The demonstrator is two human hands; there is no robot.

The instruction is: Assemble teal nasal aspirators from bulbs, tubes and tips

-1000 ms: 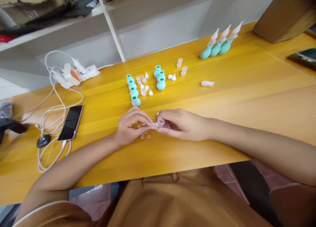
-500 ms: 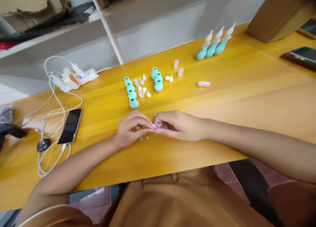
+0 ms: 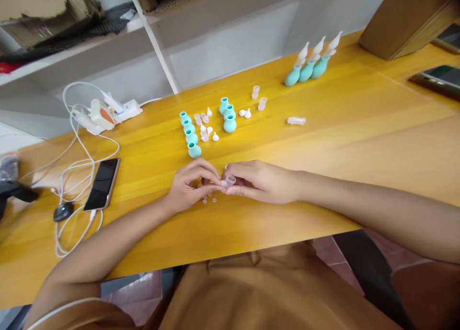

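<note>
"Only the view drifts slightly; left hand point(image 3: 189, 182) and right hand point(image 3: 264, 182) stay put, so the handling seems unfinished."
"Their fingers?"
"Both pinch one clear cup point(image 3: 230, 180), centre."
"Around it?"
"At least three small rings point(image 3: 214, 200) at eight o'clock; four open teal bulbs point(image 3: 194, 151) at eleven, three other teal bulbs point(image 3: 230, 124) at twelve; three topped bulbs point(image 3: 319, 70) at one."

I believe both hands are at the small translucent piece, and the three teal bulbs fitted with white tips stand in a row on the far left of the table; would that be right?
Not quite: the three teal bulbs fitted with white tips stand in a row on the far right of the table, as the head view shows. Both hands, left hand and right hand, are indeed at the small translucent piece.
</note>
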